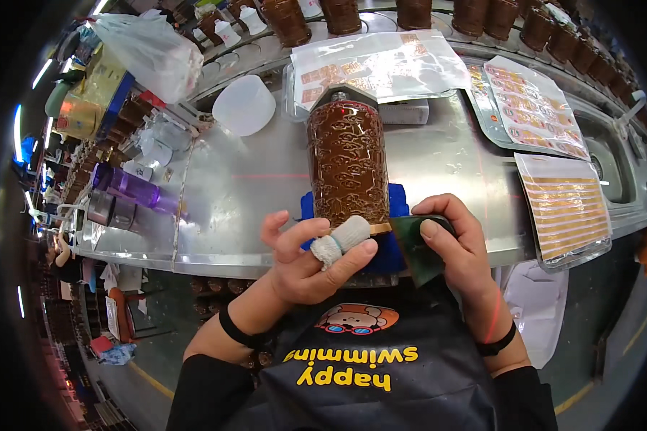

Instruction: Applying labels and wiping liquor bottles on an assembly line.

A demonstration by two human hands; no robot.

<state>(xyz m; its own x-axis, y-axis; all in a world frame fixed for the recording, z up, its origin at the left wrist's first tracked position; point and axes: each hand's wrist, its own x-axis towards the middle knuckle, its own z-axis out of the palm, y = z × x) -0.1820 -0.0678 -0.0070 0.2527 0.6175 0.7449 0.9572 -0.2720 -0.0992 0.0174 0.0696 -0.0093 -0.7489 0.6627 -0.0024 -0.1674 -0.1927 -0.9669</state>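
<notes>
A brown glazed bottle (346, 161) with a raised pattern lies with its near end toward me. A strip of gold band (378, 228) shows along that near end. My left hand (313, 262) is beside the band with its fingers apart. One of its fingers wears a white cloth finger cover (338, 243), close against the bottle's near edge; whether it touches is hard to tell. My right hand (459, 248) grips a dark green flat scraper (418, 251) whose edge is by the right end of the band. Blue cloth (397, 201) shows under the bottle.
Sticker sheets (381, 65) lie on a tray behind the bottle. More sheets (535, 108) and gold strips (564, 205) rest at right, by a sink (611, 161). A white tub (244, 105) and purple bottle (127, 185) stand left. Brown jars (341, 16) line the back.
</notes>
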